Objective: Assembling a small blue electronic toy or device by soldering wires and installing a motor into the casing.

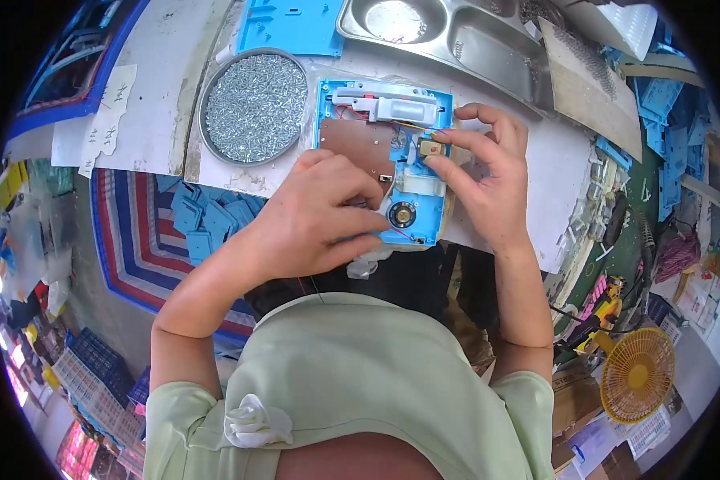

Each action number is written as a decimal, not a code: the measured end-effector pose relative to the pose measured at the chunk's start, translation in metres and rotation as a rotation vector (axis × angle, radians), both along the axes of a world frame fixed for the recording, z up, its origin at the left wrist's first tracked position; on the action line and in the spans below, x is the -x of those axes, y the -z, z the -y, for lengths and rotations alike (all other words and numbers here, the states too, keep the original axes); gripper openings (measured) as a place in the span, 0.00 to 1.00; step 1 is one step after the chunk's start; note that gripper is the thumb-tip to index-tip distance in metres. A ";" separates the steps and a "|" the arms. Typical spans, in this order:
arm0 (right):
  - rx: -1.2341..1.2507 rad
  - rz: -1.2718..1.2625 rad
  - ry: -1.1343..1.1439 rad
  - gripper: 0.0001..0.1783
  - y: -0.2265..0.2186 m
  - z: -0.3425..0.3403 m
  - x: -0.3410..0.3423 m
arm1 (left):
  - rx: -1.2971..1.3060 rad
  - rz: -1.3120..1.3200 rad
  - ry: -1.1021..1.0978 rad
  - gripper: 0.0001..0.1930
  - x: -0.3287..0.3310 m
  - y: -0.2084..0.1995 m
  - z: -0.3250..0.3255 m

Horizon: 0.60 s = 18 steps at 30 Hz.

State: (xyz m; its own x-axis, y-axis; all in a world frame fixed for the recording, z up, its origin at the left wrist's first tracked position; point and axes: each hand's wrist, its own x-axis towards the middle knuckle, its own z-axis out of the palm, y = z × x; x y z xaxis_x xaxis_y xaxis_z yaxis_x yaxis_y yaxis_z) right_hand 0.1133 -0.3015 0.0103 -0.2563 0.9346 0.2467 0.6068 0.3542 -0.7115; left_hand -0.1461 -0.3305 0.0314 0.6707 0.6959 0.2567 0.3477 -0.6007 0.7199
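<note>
A blue plastic casing (pixel 444 210) lies open-side up on the table. Inside it are a brown circuit board (pixel 352 144), a round speaker (pixel 402 214), a light grey plastic mechanism (pixel 400 110) and thin wires. My left hand (pixel 316 212) is bent over the casing's near left corner, gripping it, with fingertips beside the speaker; the hand covers part of the board. Between the thumb and fingers of my right hand (pixel 492 172) is a small cream-coloured block-shaped part (pixel 432 148), at the casing's right side.
A round metal tray (pixel 206 120) full of small screws stands left of the casing. Behind are another blue plastic panel (pixel 292 32) and a steel compartment tray (pixel 448 50). Blue parts (pixel 208 216) lie in a striped cloth at the left. A yellow fan (pixel 638 374) stands lower right.
</note>
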 end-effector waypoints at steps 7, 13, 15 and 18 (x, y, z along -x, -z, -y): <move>-0.003 0.110 0.004 0.15 -0.006 -0.003 0.003 | -0.292 0.029 -0.418 0.12 -0.021 0.007 -0.040; -0.066 0.107 0.044 0.17 -0.013 0.000 0.001 | -0.477 -0.065 -0.249 0.14 -0.033 0.015 -0.050; -0.136 0.116 0.023 0.16 -0.014 0.003 -0.003 | -0.468 -0.070 -0.151 0.14 -0.024 0.019 -0.046; -0.296 0.130 -0.080 0.16 -0.015 -0.002 0.003 | -0.402 0.014 -0.094 0.15 -0.010 0.023 -0.033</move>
State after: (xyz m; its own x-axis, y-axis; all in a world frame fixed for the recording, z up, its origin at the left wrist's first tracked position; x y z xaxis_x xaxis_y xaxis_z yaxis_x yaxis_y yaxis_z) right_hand 0.1100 -0.2993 0.0248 -0.3733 0.8027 0.4651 0.6480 0.5844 -0.4885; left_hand -0.1358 -0.2980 0.0083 0.6035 0.5962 0.5294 0.4059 -0.8012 0.4396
